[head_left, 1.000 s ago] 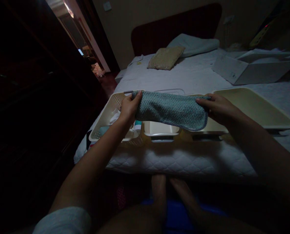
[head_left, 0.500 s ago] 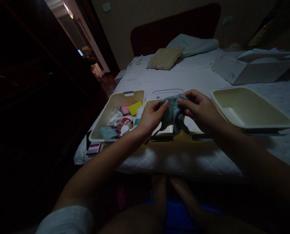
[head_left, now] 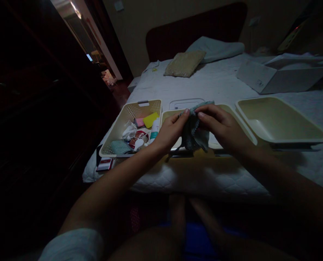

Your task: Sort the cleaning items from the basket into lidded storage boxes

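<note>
Both hands pinch a crumpled grey-green textured cloth [head_left: 191, 134], held up over the middle cream bin [head_left: 248, 130]. My left hand [head_left: 171, 132] grips its left side, thumb on top. On the right, the thumb and fingers of my right hand [head_left: 218, 123] close on its upper edge. Dark folds and a thin cord-like end hang from the cloth. Left of my hands, a cream perforated basket [head_left: 115, 132] holds a yellow item [head_left: 150, 120], a pink item [head_left: 139, 122], a white bottle [head_left: 154, 130], a blue-green cloth [head_left: 121, 146] and other small things.
Another cream bin [head_left: 283, 123] stands at the right. Behind it is an open white box [head_left: 292, 78]. A beige cushion [head_left: 184, 63] and a pale pillow [head_left: 215, 49] lie near the headboard [head_left: 194, 30]. A small red-and-white packet [head_left: 104, 164] lies by the basket, near the bed's edge.
The cloth has been turned in my hands: a flap now sticks out at upper right and the dark side faces me more. My right hand's fingers have shifted along the edge.
</note>
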Available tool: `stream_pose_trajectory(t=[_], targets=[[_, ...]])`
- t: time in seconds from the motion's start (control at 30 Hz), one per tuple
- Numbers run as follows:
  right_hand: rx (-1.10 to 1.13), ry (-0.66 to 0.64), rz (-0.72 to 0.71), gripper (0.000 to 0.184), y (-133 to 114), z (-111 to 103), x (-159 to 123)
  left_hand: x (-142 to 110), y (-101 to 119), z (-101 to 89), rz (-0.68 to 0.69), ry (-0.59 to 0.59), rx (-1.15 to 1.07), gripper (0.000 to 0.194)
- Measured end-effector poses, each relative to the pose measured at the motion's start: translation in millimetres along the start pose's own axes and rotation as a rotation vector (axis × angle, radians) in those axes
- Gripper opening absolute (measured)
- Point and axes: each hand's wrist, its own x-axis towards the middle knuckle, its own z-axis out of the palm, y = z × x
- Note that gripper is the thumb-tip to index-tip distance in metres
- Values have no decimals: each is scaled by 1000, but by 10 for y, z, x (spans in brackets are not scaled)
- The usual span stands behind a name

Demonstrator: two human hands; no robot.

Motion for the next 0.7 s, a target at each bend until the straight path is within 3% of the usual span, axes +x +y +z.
stream_pose_trajectory(t=[0.17,0.3,0.47,0.7], targets=[[-16,-35,4,17,4,-27,-6,-37,35,-7,-96,-114,-101,40],[-133,-97,-118,30,27,-53,-37,-70,69,0,-107,-149,-133,30],[-286,-234,-293,47,44,-84,-72,-78,68,-30,-95,-67,-102,19],[-402,-322,-333,52,96,-34,-91,-42,-33,-128,-56,48,35,21]])
